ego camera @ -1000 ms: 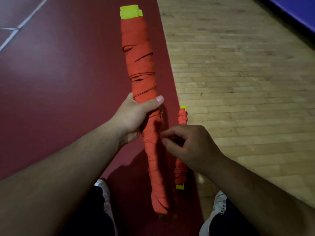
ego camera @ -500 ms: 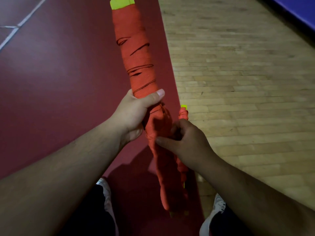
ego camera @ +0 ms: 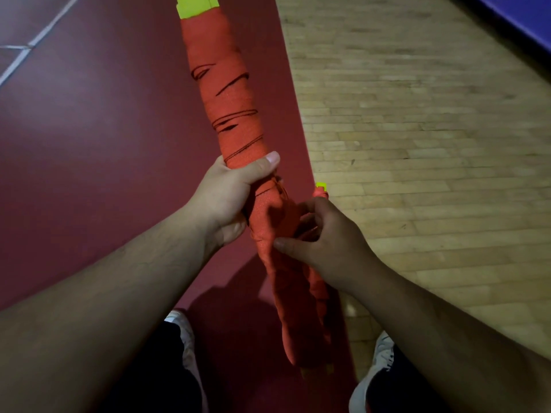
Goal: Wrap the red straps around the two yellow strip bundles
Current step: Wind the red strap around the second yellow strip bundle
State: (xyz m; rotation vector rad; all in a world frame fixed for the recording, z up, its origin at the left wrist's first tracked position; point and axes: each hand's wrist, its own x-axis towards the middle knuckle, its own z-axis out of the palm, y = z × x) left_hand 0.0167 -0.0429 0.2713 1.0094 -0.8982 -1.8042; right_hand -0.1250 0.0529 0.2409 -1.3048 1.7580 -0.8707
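Item 1. White line [ego camera: 35,40] on dark red floor [ego camera: 104,144], upper left.

Item 2. Left hand [ego camera: 229,201]: fingers and thumb clenched round the middle of the large yellow strip bundle [ego camera: 226,84], held raised and tilted, yellow end at the top, its length covered by red strap [ego camera: 235,126].

Item 3. Right hand [ego camera: 325,239]: thumb and curled fingers pinching the red wrap just below the left hand.

Item 4. Small bundle [ego camera: 320,190], also red-wrapped with a yellow tip, partly hidden behind the right hand.

Item 5. Wooden floor [ego camera: 417,144], right; blue mat [ego camera: 521,19], upper right corner.
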